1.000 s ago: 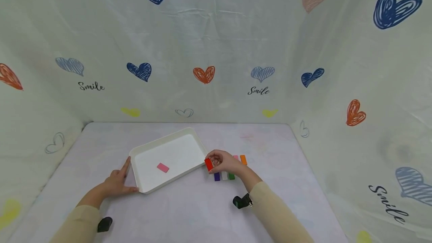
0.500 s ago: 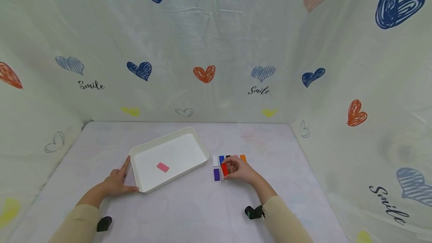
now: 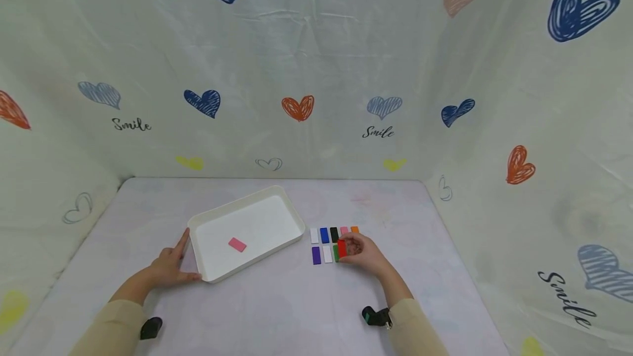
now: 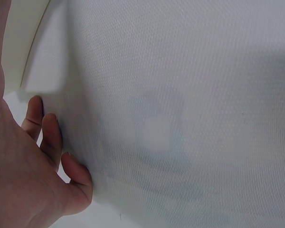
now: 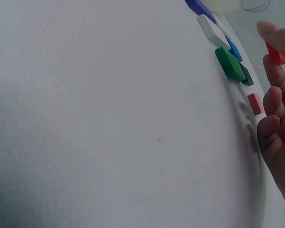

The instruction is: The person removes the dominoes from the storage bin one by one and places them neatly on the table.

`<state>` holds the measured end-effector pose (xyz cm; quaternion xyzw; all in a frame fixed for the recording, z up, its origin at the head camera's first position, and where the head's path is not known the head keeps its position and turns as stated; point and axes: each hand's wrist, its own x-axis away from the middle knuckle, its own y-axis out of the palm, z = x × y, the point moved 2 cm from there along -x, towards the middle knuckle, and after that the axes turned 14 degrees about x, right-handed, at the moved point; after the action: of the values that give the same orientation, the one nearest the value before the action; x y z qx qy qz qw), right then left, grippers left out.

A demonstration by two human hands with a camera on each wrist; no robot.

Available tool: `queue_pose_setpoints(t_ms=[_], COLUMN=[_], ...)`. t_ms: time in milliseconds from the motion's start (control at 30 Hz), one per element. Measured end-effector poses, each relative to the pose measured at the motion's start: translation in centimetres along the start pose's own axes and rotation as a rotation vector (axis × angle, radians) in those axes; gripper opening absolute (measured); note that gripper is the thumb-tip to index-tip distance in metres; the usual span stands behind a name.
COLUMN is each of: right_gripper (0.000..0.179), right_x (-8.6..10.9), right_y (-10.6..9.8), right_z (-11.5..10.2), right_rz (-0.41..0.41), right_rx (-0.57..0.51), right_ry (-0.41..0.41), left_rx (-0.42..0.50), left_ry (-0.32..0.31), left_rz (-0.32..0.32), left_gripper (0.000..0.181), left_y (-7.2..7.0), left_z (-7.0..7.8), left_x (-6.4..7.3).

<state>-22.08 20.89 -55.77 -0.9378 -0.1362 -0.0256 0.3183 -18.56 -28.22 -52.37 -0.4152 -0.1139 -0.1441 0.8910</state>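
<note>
My right hand pinches a red rectangular block between thumb and fingertips. It holds the block upright at the right end of the front row, partly over the green block. In the right wrist view the red block is raised above the table, beyond the green block. My left hand rests against the left end of the white tray, with thumb and index finger spread along its edge. A pink block lies flat in the tray.
Left of the green block are a white block and a purple block. Behind runs a second row: white, blue, black, pink and an orange block. A heart-printed curtain stands behind the table.
My right hand has carried the red block rightward from beside the tray's right corner, past the purple and white blocks to the green one. My left hand and the tray have stayed put.
</note>
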Motion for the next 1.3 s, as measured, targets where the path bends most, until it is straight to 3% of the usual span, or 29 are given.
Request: queue_pose_setpoints(t_ms=[167, 400, 733, 1067, 1300], right_gripper=[0.05, 0.048, 0.048, 0.044, 0.046], right_x=[0.4, 0.7, 1.0, 0.9, 0.7], right_y=[-0.3, -0.6, -0.4, -0.2, -0.1], right_z=[1.0, 1.6, 2.6, 1.9, 1.7], right_rz=[0.051, 0.09, 0.136, 0.113, 0.089], right_rx=[0.017, 0.004, -0.043, 0.073, 0.094], right_ry=[0.008, -0.043, 0.048, 0.02, 0.066], left_rx=[0.005, 0.008, -0.011, 0.003, 0.002], left_ry=[0.003, 0.017, 0.001, 0.019, 0.02], left_rz=[0.002, 0.006, 0.005, 0.005, 0.002], left_gripper=[0.134, 0.134, 0.135, 0.135, 0.135], left_y=[0.0, -0.2, 0.0, -0.1, 0.0], left_z=[0.1, 0.0, -0.1, -0.2, -0.5], left_x=[0.0, -0.1, -0.3, -0.2, -0.5])
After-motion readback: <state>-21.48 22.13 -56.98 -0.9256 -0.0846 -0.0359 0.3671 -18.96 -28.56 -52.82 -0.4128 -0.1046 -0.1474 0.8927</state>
